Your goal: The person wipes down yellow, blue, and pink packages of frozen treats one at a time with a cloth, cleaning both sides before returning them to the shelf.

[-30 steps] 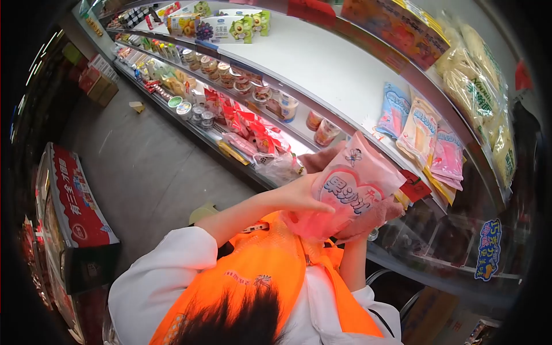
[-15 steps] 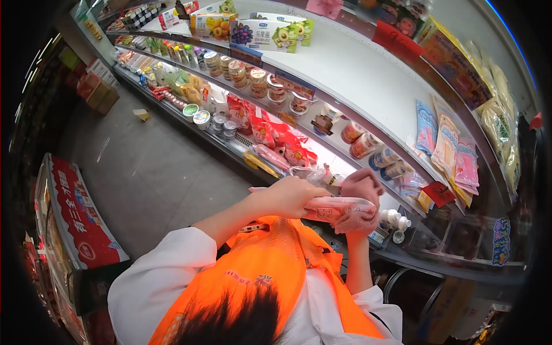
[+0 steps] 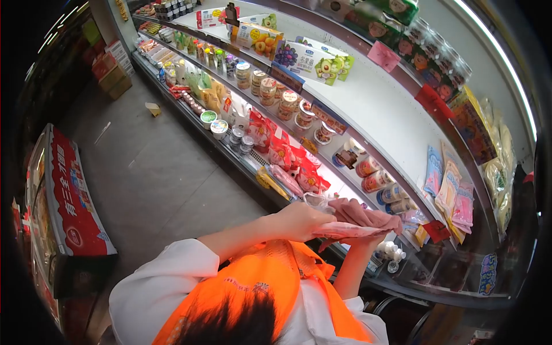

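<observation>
My left hand (image 3: 303, 221) is closed around the near end of a flat pink-and-clear packet (image 3: 348, 230). A dusty-pink cloth (image 3: 365, 216) lies over and beside the packet's far side, draped across my right hand (image 3: 371, 240). My right hand is mostly hidden by the cloth and packet, its fingers wrapped in the cloth. Both hands are close together in front of the lowest shelf, near a clear plastic bag (image 3: 316, 201) and a long pink package (image 3: 286, 180).
Refrigerated shelves (image 3: 368, 103) hold fruit-printed cartons (image 3: 305, 60), cups (image 3: 268, 91), red bags (image 3: 280, 150) and hanging pouches (image 3: 447, 187). White bottles (image 3: 391, 252) stand right of my hands. A red-fronted display (image 3: 75, 201) is at left; cardboard boxes (image 3: 115, 80) sit farther back.
The view has shifted, and the shelves appear lower and farther right. The cloth is now spread wider over my right hand, and the packet is seen more edge-on.
</observation>
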The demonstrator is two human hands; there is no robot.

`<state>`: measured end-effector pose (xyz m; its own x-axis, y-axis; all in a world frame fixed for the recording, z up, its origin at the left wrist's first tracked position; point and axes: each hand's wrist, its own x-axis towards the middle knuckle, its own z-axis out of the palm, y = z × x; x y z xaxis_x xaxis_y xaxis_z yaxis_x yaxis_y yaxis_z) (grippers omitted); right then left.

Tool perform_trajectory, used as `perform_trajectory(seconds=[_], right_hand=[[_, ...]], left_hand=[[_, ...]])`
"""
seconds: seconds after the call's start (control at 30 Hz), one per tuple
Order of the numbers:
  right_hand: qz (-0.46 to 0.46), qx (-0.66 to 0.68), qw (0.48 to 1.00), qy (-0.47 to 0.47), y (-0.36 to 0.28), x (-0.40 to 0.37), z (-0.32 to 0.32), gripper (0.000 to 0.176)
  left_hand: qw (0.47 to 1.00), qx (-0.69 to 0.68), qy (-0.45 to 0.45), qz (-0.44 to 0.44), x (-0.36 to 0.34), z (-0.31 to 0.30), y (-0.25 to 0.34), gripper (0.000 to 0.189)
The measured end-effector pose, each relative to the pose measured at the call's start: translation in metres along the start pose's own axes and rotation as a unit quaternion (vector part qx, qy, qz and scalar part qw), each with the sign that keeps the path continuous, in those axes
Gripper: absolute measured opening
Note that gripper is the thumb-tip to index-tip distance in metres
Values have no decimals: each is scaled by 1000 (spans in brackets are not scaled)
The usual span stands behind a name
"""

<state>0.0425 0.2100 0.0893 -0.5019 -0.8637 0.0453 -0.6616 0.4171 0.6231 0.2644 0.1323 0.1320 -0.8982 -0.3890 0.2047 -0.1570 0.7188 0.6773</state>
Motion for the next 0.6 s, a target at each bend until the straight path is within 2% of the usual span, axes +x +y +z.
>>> perform_trajectory(seconds=[0.03, 0.07, 0.1, 0.17, 0.23, 0.3, 0.37, 0.4, 0.43, 0.5, 0.53, 0.6], right_hand=[[0, 250, 961, 115, 12, -2, 1, 21], [-40, 420, 885, 199, 23, -3, 3, 22], [-86, 497, 829, 241, 31, -4, 3, 24], [-90, 538, 837, 39, 53, 12, 11, 27], [-186, 510, 828, -141, 82, 13, -22, 23], [-225, 686, 651, -236, 91, -10, -101, 14], [-213, 827, 520, 1, 40, -30, -104, 15], [-172, 830, 449, 282, -9, -35, -67, 21], [-170, 723, 554, 376, -39, -31, -43, 23], [-167, 552, 692, 434, -63, -34, -37, 29], [-172, 509, 740, 405, -66, -38, -42, 32], [-158, 651, 610, 423, -76, -23, -19, 26]], left_hand=[[1000, 8, 3, -6, -3, -1, -3, 29], [1000, 2, -5, -10, -6, -6, -9, 32], [1000, -2, -14, -13, -10, -12, -17, 36], [999, 15, -19, -28, -17, -22, -28, 43], [995, 68, -60, -41, -19, -34, -26, 44], [987, 113, -109, -47, -20, -39, -27, 42], [983, 140, -116, -24, -19, -37, -26, 40], [981, 155, -117, -12, -17, -35, -26, 39], [984, 144, -101, 0, -17, -30, -27, 37], [984, 143, -103, 10, -12, -24, -23, 35], [984, 141, -107, 14, -12, -20, -20, 34], [987, 131, -96, 7, -17, -16, -13, 32]])
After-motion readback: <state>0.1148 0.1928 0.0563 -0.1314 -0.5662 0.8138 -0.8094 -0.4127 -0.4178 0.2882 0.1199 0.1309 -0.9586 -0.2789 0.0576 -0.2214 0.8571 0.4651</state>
